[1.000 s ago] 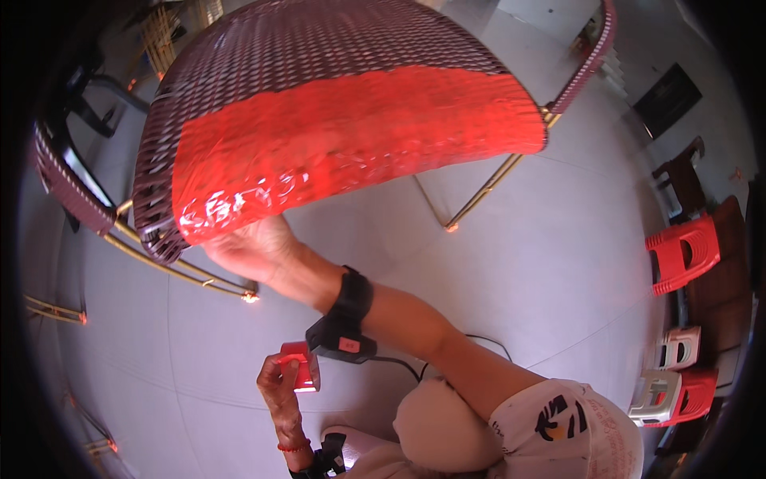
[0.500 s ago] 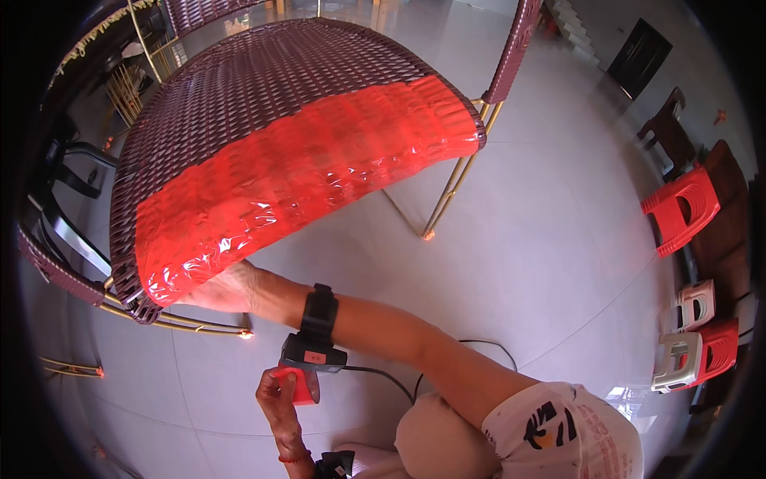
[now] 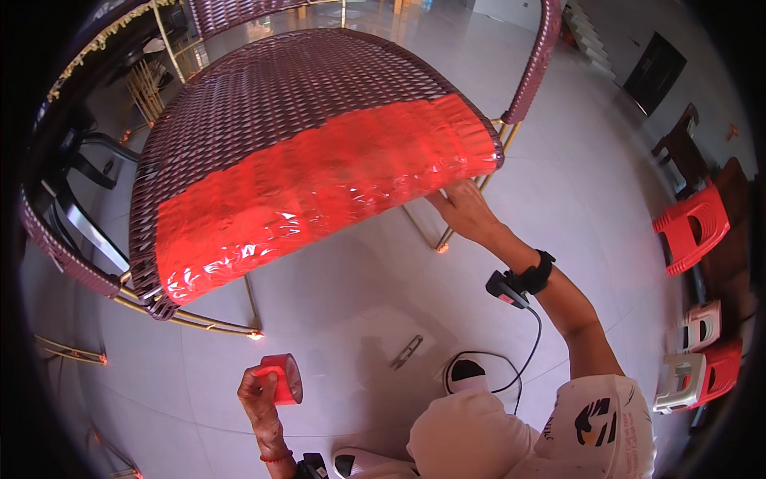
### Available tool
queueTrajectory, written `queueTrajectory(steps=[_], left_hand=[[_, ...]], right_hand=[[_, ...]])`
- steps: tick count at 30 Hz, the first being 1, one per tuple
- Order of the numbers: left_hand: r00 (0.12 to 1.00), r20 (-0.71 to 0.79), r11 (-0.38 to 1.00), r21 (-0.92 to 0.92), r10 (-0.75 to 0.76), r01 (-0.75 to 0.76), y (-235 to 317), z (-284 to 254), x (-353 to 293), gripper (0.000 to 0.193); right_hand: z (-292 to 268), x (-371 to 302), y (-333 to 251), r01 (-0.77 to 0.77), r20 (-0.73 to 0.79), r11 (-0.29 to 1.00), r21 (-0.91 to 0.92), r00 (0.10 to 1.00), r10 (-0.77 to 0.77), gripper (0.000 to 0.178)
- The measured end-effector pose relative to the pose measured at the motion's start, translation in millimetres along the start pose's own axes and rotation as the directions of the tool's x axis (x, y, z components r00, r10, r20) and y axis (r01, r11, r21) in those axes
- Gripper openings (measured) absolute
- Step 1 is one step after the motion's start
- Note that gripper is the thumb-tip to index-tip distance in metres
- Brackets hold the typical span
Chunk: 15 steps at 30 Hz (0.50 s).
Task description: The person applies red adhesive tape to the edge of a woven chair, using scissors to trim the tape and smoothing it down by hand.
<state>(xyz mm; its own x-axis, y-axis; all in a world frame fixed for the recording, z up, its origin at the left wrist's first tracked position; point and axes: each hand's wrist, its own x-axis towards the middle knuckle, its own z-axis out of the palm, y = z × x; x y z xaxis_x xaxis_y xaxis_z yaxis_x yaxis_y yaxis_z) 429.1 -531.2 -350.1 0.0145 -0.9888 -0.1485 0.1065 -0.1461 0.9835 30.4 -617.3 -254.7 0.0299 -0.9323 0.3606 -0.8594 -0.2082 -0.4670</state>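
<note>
A woven dark-maroon chair seat (image 3: 295,76) fills the upper left, with broad overlapping strips of shiny red tape (image 3: 335,172) across its front part and over the front edge. My right hand (image 3: 467,211) is at this edge, near its right end, close to the chair leg. Its fingers stretch up along the underside of the taped edge, tips partly hidden, holding nothing that shows. Lower left, away from the chair, my left hand (image 3: 262,395) is closed on a roll of red tape (image 3: 294,378), thumb and fingers gripping its side.
Thread snips (image 3: 407,352) lie on the grey floor between my arms. A black cable (image 3: 523,359) runs from the device on my right wrist. Golden chair legs (image 3: 255,334) end on the floor. Red and white plastic stools (image 3: 692,227) stand along the right side, near dark wooden furniture (image 3: 722,191).
My right hand has gone from the left end of the taped front edge to its right end. The snips now show on the floor. My left hand still holds the tape roll, turned slightly.
</note>
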Motion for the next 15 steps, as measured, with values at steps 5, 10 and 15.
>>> queueTrajectory(steps=[5,10,15], left_hand=[[0.997,-0.053,0.999,-0.005,0.049,-0.049,4.4,-5.9,-2.8,0.007],[0.998,-0.016,0.995,0.082,-0.054,0.055,14.3,-22.5,-1.2,0.007],[0.967,0.232,0.994,0.053,-0.105,0.095,41.8,10.6,21.0,0.009]], right_hand=[[-7.9,-31.8,-26.0,-0.131,0.082,0.979,-0.156,0.986,0.145,0.018],[-57.5,-26.8,-119.8,0.210,-0.044,0.978,-0.009,0.977,-0.211,0.021],[8.5,61.2,-163.1,0.709,-0.125,0.703,-0.054,0.693,-0.710,0.055]])
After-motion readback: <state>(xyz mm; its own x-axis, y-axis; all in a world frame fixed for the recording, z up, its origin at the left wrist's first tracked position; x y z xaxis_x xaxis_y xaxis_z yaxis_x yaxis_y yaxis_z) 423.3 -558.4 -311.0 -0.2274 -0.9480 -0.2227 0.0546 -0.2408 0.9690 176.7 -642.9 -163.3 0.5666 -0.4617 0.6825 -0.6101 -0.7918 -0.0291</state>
